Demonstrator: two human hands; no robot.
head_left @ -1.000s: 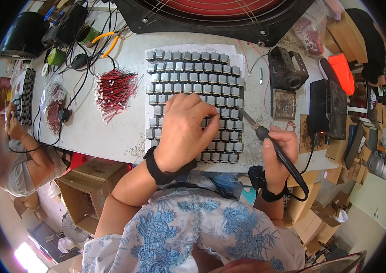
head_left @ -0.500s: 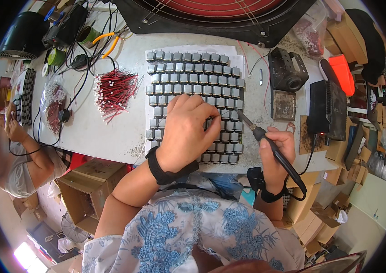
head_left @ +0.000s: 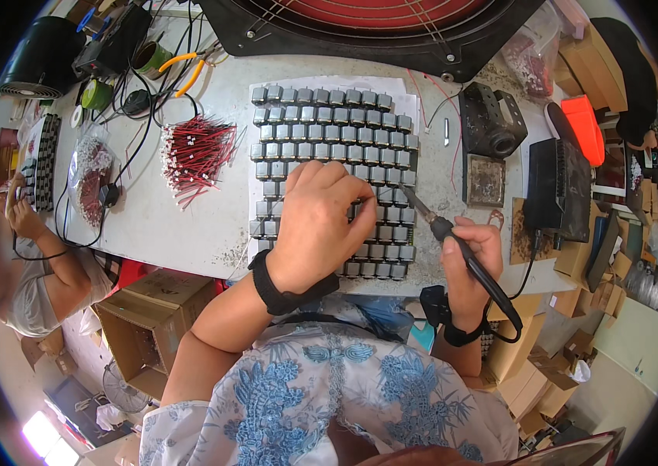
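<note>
Rows of small silver motors point(head_left: 323, 114) stand packed on white paper at the middle of the table. My left hand point(head_left: 325, 217) rests over the lower rows, thumb and fingers drawn together in a pinch; whatever lies between the fingertips is hidden. In my right hand point(head_left: 472, 256) is a soldering iron point(head_left: 465, 250), its black handle gripped like a pen. The iron's metal tip points up and left, at the right-hand edge of the motor rows. Left of the motors lies a pile of red wires with white connectors point(head_left: 197, 154).
A large black-framed fan point(head_left: 329, 56) fills the far edge. At right stand a black metal holder point(head_left: 490, 120), a soldering tray point(head_left: 486, 182) and a black power unit point(head_left: 558, 190). Orange-handled pliers point(head_left: 190, 78) and cables lie far left. Another person point(head_left: 41, 264) works at left; a cardboard box point(head_left: 146, 326) stands below the table edge.
</note>
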